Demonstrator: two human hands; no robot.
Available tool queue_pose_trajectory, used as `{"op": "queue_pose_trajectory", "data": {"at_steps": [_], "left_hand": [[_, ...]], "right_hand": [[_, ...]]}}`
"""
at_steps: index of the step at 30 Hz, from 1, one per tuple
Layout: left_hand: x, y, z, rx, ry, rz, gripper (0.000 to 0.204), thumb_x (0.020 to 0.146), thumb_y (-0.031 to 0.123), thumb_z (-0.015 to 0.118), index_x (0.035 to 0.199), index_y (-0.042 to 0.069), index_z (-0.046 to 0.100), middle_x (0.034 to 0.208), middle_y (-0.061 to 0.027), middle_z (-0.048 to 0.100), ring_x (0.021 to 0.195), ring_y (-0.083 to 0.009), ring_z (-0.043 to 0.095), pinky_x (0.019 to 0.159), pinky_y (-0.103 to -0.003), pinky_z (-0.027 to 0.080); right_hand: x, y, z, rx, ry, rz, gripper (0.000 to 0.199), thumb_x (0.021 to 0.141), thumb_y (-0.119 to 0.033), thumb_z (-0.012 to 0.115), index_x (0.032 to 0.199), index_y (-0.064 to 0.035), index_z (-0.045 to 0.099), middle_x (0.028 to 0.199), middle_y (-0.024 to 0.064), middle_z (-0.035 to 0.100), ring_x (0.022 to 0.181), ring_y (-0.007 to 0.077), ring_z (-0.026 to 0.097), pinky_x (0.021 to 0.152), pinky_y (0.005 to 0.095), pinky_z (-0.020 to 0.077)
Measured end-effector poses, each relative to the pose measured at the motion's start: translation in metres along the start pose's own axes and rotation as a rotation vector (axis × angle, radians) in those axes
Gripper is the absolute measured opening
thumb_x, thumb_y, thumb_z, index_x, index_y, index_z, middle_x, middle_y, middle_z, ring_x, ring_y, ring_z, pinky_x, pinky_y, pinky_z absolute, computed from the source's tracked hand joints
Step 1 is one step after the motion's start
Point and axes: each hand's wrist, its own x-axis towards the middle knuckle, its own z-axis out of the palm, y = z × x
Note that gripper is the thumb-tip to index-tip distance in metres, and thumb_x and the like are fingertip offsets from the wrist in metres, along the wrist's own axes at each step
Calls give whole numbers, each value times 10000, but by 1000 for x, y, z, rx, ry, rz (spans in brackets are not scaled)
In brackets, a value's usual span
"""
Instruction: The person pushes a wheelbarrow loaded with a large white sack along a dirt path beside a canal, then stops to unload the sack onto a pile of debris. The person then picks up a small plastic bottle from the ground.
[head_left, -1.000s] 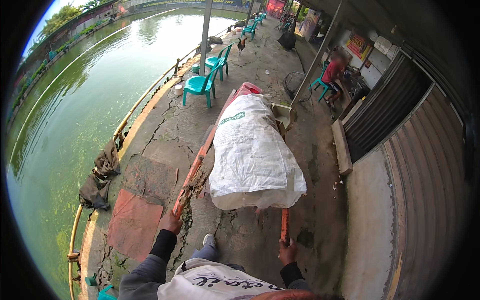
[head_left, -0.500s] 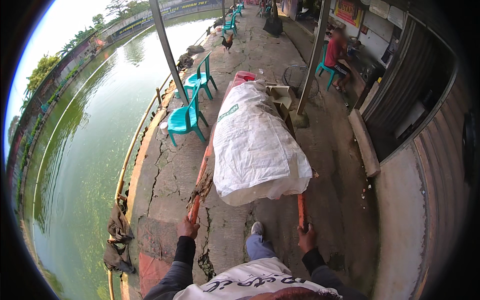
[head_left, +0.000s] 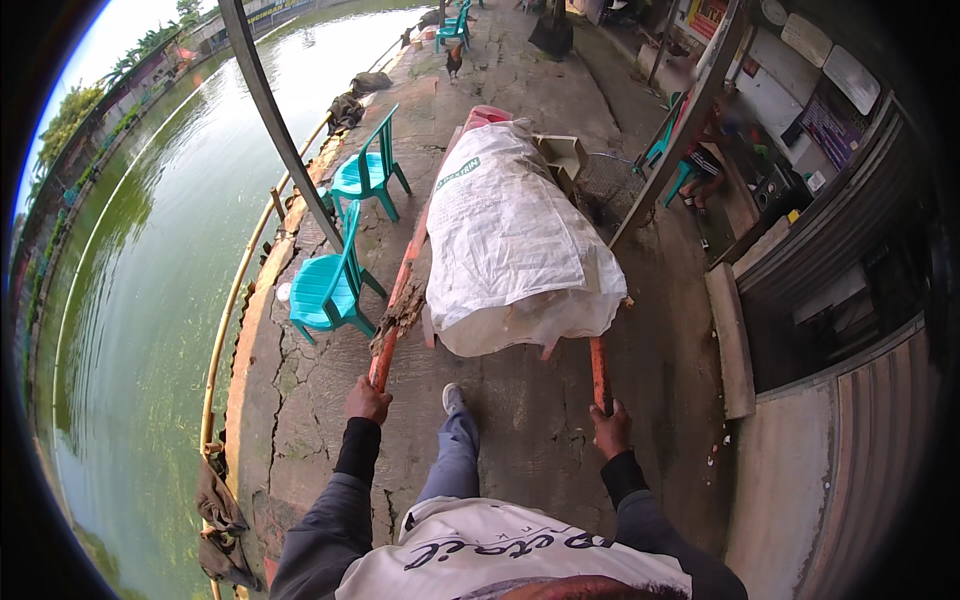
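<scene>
My left hand (head_left: 368,401) is wrapped round the worn orange left handle (head_left: 382,358) of a wheelbarrow. On the other side, my right hand (head_left: 611,431) grips the matching right handle (head_left: 599,370). A large white woven sack (head_left: 525,245) with a green printed patch lies over the load between the handles, covering most of the wheelbarrow's body. At the far end a red part (head_left: 487,115) sticks out past the sack. A cream box-like piece (head_left: 563,157) shows at its right edge. The wheel is hidden.
Teal plastic chairs (head_left: 330,285) stand to the left, by a bamboo rail (head_left: 222,375) along a green pond (head_left: 140,310). Metal posts (head_left: 280,125) rise on both sides. A rooster (head_left: 454,62) is ahead on cracked concrete. At right, a person (head_left: 700,160) sits near a concrete ledge (head_left: 732,340).
I have moved forward with the wheelbarrow; the chairs, posts and seated person are nearer. One of my feet has stepped ahead. Both hands keep their hold.
</scene>
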Motion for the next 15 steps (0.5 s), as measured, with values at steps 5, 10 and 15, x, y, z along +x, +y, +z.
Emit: {"op": "queue_pose_trajectory", "data": {"at_steps": [5, 10, 15], "left_hand": [[87, 84, -3, 18, -12, -39, 490, 750, 305, 771, 1101, 54, 538, 1034, -224, 687, 997, -400, 670, 856, -486, 538], [206, 134, -3, -13, -55, 26, 511, 745, 312, 769, 1115, 50, 533, 1059, -231, 680, 1006, -407, 664, 857, -486, 532], [309, 190, 1, 11, 42, 84, 467, 742, 292, 749, 1089, 43, 560, 1025, -233, 683, 973, -411, 667, 844, -484, 526]], "right_hand": [[115, -18, 20, -37, 26, 11, 322, 865, -222, 700, 1043, 20, 584, 674, 69, 562, 466, 167, 533, 383, 341, 413], [240, -12, 75, -113, 176, -146, 649, 863, -244, 708, 1366, 85, 465, 710, 89, 576, 474, 183, 544, 384, 343, 407], [320, -148, 85, 10, -25, 114, 769, 866, -258, 707, 1455, 88, 355, 706, 92, 564, 457, 194, 530, 383, 350, 411]]}}
